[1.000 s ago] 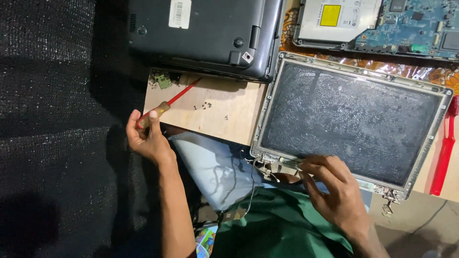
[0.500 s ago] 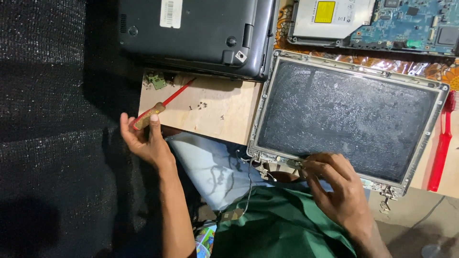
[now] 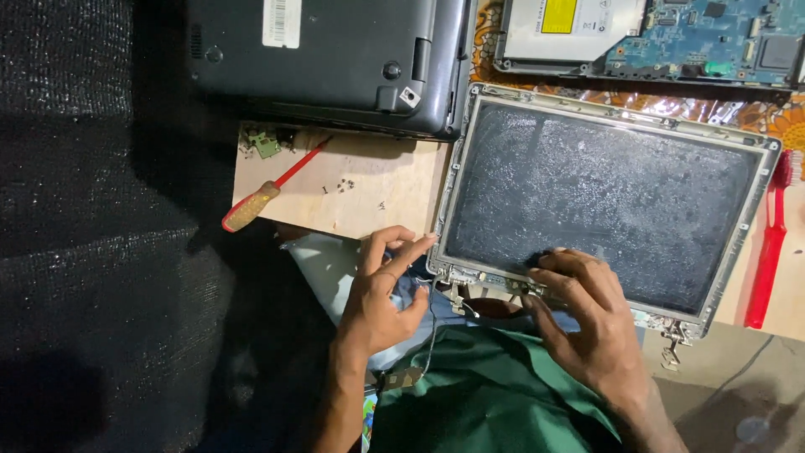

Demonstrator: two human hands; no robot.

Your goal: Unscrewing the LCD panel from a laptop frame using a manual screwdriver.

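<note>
The screen panel (image 3: 599,201) is lain long axis three-to-nine; its near-left corner is touched at one o'clock by the left hand (image 3: 381,298), fingers spread, while the right hand (image 3: 587,323) is rested on the lower edge, fingers loosely spread.

Screen panel (image 3: 599,205) in metal frame fills centre right of frame, dusty grey face up. Right hand (image 3: 591,323) rests fingertips on panel's lower edge, near hinge. Left hand (image 3: 381,298), fingers spread and holding nothing, touches panel's lower left corner. Screwdriver (image 3: 268,189) with red shaft lies on wooden board (image 3: 386,189), centre left. Dark laptop base (image 3: 327,59) at top; circuit board (image 3: 713,38) upper right; red brush (image 3: 771,243) at right edge.
</note>
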